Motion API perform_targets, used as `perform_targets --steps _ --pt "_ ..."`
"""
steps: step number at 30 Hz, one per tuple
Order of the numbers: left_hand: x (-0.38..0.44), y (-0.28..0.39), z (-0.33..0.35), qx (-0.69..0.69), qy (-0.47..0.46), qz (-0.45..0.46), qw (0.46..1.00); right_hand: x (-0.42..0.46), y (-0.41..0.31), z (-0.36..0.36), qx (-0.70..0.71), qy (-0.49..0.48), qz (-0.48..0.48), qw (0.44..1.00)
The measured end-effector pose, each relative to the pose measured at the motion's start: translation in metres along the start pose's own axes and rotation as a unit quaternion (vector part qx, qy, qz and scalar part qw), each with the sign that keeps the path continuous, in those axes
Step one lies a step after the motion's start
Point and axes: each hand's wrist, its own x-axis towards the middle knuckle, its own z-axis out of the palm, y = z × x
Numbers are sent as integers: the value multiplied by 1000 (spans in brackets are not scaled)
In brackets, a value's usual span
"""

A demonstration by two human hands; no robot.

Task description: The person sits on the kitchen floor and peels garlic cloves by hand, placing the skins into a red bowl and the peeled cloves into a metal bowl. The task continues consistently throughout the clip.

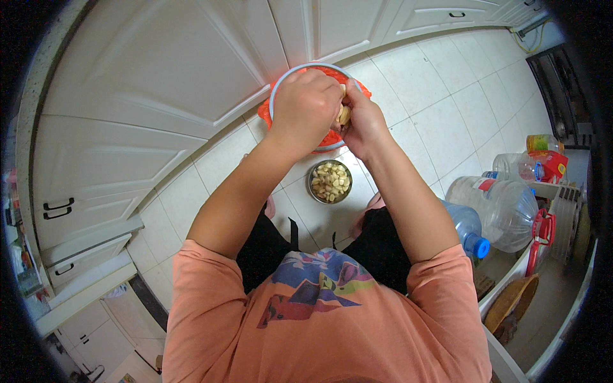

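My left hand and my right hand are close together over a round bin with a pale blue rim, lined with a red plastic bag. Pale garlic cloves show between the hands, against the fingers of my right hand. The fingers of my left hand are curled and partly hidden; whether they grip a clove does not show. On the floor between my feet, nearer to me than the bin, a round metal bowl holds many peeled garlic cloves.
White cabinets run close behind and left of the bin. On the right stand a large clear plastic bottle, a blue-capped bottle, smaller bottles and a red package. A shelf unit holds a brown basket-like thing.
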Motion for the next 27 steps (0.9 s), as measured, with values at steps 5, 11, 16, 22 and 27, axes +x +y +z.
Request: perform_targets --steps 5,11,16,22,27 --pt "0 0 0 2 -14 6 1000 -3 2 2 -25 19 -9 999" --pt "-1 -3 0 -54 -1 -70 996 -8 -1 6 -22 2 1 1000" --pt "-1 -10 -7 -120 2 -169 978 -10 -17 -3 -12 -81 33 996" --pt "0 -12 -13 -145 42 -101 983 -9 -21 -7 12 -96 23 995" --pt "0 -7 -10 -55 54 -20 997 -11 -18 -4 6 -84 24 996"
